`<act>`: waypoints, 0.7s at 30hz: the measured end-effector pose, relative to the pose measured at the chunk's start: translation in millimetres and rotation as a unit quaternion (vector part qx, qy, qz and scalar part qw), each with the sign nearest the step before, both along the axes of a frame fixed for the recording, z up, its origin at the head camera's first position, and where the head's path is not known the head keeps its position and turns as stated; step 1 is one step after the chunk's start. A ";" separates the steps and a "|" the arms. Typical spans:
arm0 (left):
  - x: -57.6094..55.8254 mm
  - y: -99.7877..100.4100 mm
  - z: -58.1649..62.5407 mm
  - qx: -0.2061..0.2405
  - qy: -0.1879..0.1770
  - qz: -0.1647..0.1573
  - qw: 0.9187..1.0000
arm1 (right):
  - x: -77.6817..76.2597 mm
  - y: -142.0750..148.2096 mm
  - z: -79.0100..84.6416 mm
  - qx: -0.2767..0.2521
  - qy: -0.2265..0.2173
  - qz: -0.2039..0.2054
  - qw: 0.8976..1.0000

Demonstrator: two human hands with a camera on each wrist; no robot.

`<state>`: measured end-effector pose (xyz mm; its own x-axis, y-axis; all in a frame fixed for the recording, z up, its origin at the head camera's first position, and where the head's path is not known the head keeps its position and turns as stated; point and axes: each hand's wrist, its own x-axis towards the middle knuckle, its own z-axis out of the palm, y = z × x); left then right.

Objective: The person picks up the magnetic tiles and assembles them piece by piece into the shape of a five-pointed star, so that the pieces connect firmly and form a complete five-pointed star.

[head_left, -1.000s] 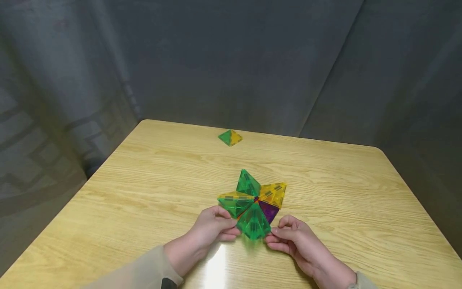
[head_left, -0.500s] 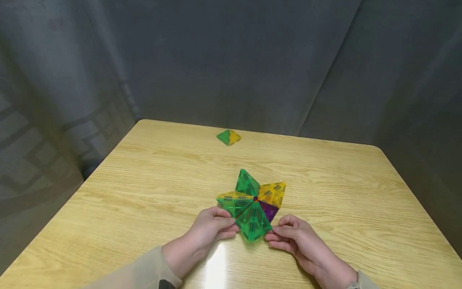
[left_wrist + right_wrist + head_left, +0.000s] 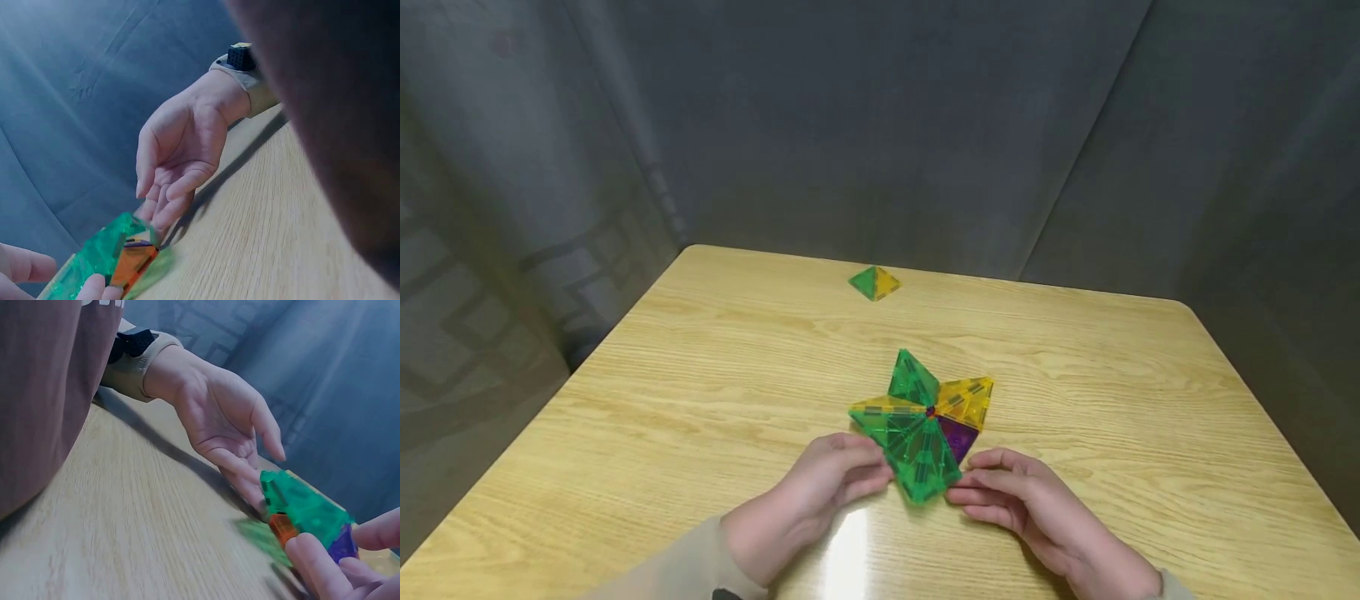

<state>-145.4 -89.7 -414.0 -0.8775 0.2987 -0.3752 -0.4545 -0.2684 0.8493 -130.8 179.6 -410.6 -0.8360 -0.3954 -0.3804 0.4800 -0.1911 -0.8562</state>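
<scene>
A star-like build of translucent magnetic tiles (image 3: 917,446) lies on the table, with green, yellow and purple tiles meeting at a small dark centre. Orange tiles (image 3: 132,269) show on its underside in the left wrist view. My left hand (image 3: 831,479) is at the build's near left side, fingertips right at the green edge and thumb apart from it. On the other side, my right hand (image 3: 1030,508) has loosely bent fingers, their tips at the near green point's right corner. In the right wrist view, the right fingers (image 3: 319,565) lie along the orange and green tiles.
A small green and yellow tile pyramid (image 3: 875,283) sits near the far edge of the wooden table (image 3: 700,350). Grey curtains (image 3: 880,125) hang behind and at both sides. Bright glare (image 3: 847,550) lies on the near tabletop.
Both hands pinched the near green point's corners earlier; now the thumbs have come off and the fingers have loosened. The near green point has shifted slightly left, closing up to its left green neighbour.
</scene>
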 end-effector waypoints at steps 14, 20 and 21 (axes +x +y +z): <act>-2.5 -12.4 8.4 0.016 0.016 -0.036 0.999 | -2.2 5.7 1.7 0.041 0.021 -0.042 0.998; -14.9 -21.8 6.5 0.023 0.026 -0.023 0.999 | -22.9 14.1 7.1 0.068 0.049 -0.101 0.991; -16.9 -23.1 6.0 0.024 0.029 -0.022 0.999 | -26.0 15.6 7.7 0.061 0.051 -0.095 0.992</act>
